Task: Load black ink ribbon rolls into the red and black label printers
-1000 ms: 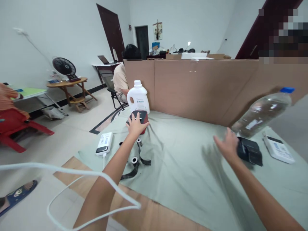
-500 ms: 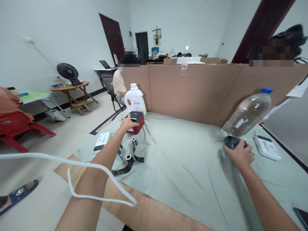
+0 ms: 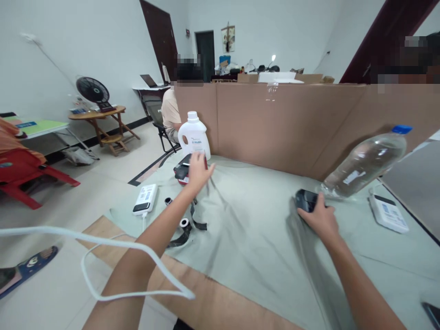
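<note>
My left hand (image 3: 200, 172) is in front of the right side of a small red-and-black box (image 3: 182, 170). Its fingers are stretched out and slightly blurred, the thumb apart; whether they touch the box I cannot tell. My right hand (image 3: 321, 217) grips a small glossy black plastic device (image 3: 305, 200) on the cloth, the thumb on its near edge. Just beyond that device a big clear bottle with a blue cap (image 3: 367, 162) leans against the cardboard. Below my left wrist lie rolls of black ribbon (image 3: 184, 223) with white cores, partly covered by my forearm.
A white jug (image 3: 194, 137) stands behind the red-and-black box. White power banks lie at the left (image 3: 145, 199) and right (image 3: 390, 213). A cardboard partition (image 3: 268, 128) closes off the back. A white cable (image 3: 137, 240) loops across my left forearm. Other people sit beyond the table.
My left hand has moved right across the red-and-black box, whose black part now shows at the left. My right hand has slid the black device left, away from the bottle.
</note>
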`<state>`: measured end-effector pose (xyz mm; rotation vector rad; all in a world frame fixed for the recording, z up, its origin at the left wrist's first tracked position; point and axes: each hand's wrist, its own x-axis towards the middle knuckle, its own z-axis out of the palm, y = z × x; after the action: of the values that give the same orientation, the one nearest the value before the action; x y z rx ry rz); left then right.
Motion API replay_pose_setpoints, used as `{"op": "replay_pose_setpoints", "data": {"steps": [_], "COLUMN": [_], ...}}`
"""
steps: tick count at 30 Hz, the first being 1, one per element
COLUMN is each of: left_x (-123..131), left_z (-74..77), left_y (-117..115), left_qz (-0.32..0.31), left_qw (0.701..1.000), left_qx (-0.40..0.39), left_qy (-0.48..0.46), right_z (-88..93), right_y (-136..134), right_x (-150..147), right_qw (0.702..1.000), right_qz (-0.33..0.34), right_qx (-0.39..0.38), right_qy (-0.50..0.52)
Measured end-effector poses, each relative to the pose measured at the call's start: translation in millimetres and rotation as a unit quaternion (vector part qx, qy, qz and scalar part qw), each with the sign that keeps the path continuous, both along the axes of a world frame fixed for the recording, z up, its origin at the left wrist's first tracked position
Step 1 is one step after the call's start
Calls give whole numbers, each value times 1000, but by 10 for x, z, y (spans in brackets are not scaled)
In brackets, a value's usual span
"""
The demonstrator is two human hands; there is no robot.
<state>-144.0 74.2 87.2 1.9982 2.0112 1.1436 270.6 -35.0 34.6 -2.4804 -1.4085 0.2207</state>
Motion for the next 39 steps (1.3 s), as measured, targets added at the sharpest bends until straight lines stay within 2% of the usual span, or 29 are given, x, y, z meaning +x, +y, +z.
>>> {"op": "replay_pose_setpoints", "data": {"steps": [2,4,6,7,9,11,16,20,23,28,31,34,39], "left_x": [510,983,1311,1403,1454,1390,1199,1151,1097,1004,1000,1013,1014], "left_z": [-115,-307,-520,-617,-772,-877,-1028,-1100,-1116,-1104,-1116,-1142,-1152], "left_y": [-199,-414,-606,-681,-780,-820,-848,-908,-963,-1029,-1043,-1048,-1069], "left_qz": [-89,-145,-187,-198,-197,-191,-194,-189,-197,-175,-184,-186,-190], "left_qw": [991,964,933,928,926,926,920,925,935,962,965,967,967], "left_qx": [-32,-127,-184,-185,-176,-174,-180,-180,-161,-152,-154,-152,-153], "left_qy": [-90,-184,-244,-256,-269,-276,-287,-275,-247,-146,-109,-87,-71], "right_z": [61,109,132,133,109,63,-77,-183,-315,-683,-852,-914,-896], "right_y": [5,0,-30,-54,-115,-179,-291,-309,-277,-200,-187,-191,-206], "right_x": [-499,-993,-1404,-1562,-1780,-1897,-2051,-2072,-1860,-1259,-1076,-1054,-1069], "right_qw": [998,995,992,991,991,992,994,992,983,923,899,890,883], "right_qz": [53,94,123,129,129,118,108,113,166,295,329,355,380], "right_qx": [10,5,2,5,19,30,34,46,50,170,192,183,175], "right_qy": [18,32,30,25,11,-1,4,20,65,179,215,219,214]}}
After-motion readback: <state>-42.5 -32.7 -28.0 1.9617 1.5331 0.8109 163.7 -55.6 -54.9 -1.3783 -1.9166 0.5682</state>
